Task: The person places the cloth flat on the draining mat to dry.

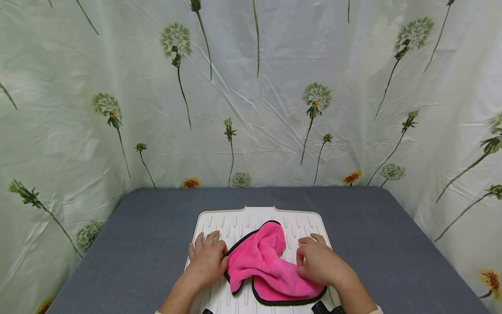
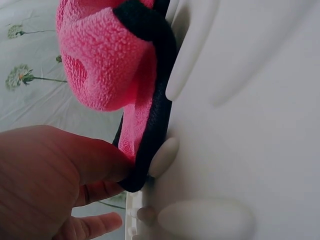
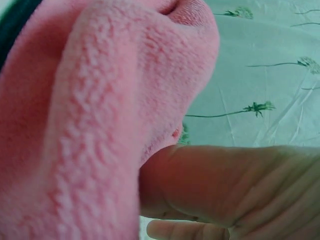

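Note:
A pink plush cleaning cloth (image 1: 266, 264) with black edging lies crumpled and partly folded over a white ribbed board (image 1: 235, 223). My left hand (image 1: 207, 261) pinches the cloth's left side between thumb and forefinger, the other fingers spread over the board. Close up in the left wrist view, the thumb presses at the dark edging (image 2: 159, 115). On the opposite side my right hand (image 1: 319, 261) grips the cloth's right part with thumb and index finger. Fluffy folds (image 3: 100, 125) fill much of the right wrist view and hide the fingertips.
The board stands on a grey-blue table (image 1: 153, 235) with rounded far corners. Behind and beside the table hangs a pale curtain (image 1: 259, 104) printed with dandelions. Small black objects (image 1: 321, 307) show at the bottom edge of the head view, near the wrists.

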A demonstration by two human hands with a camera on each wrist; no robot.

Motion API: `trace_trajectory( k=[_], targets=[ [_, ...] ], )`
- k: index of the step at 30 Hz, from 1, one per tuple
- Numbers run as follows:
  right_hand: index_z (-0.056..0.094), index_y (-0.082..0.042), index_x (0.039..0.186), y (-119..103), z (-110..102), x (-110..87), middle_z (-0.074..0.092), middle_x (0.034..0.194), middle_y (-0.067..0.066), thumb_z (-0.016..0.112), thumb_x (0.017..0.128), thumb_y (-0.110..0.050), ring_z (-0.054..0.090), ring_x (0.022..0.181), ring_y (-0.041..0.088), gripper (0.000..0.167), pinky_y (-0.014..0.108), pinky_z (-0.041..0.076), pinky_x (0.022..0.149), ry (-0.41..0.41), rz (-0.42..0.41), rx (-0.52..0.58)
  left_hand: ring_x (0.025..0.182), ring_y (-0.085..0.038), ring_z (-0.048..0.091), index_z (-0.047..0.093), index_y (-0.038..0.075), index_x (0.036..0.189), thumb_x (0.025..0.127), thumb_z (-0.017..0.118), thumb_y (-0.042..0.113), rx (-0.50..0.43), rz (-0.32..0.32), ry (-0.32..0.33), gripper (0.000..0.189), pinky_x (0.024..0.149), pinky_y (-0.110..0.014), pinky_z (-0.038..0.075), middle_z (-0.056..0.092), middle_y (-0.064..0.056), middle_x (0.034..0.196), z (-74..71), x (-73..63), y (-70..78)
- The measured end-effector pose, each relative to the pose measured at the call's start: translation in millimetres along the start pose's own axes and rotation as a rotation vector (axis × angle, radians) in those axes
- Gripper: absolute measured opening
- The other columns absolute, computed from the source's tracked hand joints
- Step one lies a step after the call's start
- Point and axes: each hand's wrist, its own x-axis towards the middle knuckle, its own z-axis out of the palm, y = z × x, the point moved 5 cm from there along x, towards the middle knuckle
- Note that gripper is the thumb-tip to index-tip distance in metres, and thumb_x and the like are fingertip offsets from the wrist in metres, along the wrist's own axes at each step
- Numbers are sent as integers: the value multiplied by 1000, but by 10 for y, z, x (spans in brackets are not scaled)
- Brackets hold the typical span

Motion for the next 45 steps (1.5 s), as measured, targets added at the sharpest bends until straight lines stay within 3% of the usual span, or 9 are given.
trace_trajectory(
  k=[8,15,22,29,37,45],
  targets=[
    [56,-23,60,100,-67,-15,72,105,12,75,71,-11,59,120,40,25,63,34,109,-25,84,90,140,-60,31,58,20,76,85,71,17,24,-19,-12,16,106,-85,22,51,-22,146,-23,4,-53],
    [56,-22,60,154,-118,-26,73,103,11,76,69,-11,59,118,41,25,61,36,108,-23,128,105,140,-61,30,57,19,74,83,70,16,33,-53,-49,16,106,-85,20,49,-22,148,-84,9,-116],
    [58,-23,62,230,-156,-62,71,111,11,76,69,-11,55,119,45,23,61,38,106,-39,175,130,140,-62,29,56,18,74,81,70,15,22,-60,-73,16,105,-86,19,47,-20,149,-148,1,-155],
    [58,-22,62,280,-176,-80,72,105,5,77,68,-11,57,115,43,23,58,41,104,-22,190,109,140,-64,27,57,17,77,81,69,16,14,-86,-107,13,105,-87,16,45,-21,150,-192,7,-221],
    [57,-21,61,334,-191,-87,73,86,0,75,67,-11,63,110,35,21,55,41,103,-13,175,92,141,-65,24,57,17,78,83,69,16,17,-132,-150,12,106,-86,14,43,-23,151,-251,-1,-300],
    [57,-24,59,347,-220,-103,48,61,-17,75,68,-15,64,83,16,22,49,44,96,23,80,26,143,-64,22,57,17,79,85,70,19,9,-169,-188,14,108,-86,13,41,-23,153,-293,-6,-354]
  ],
)
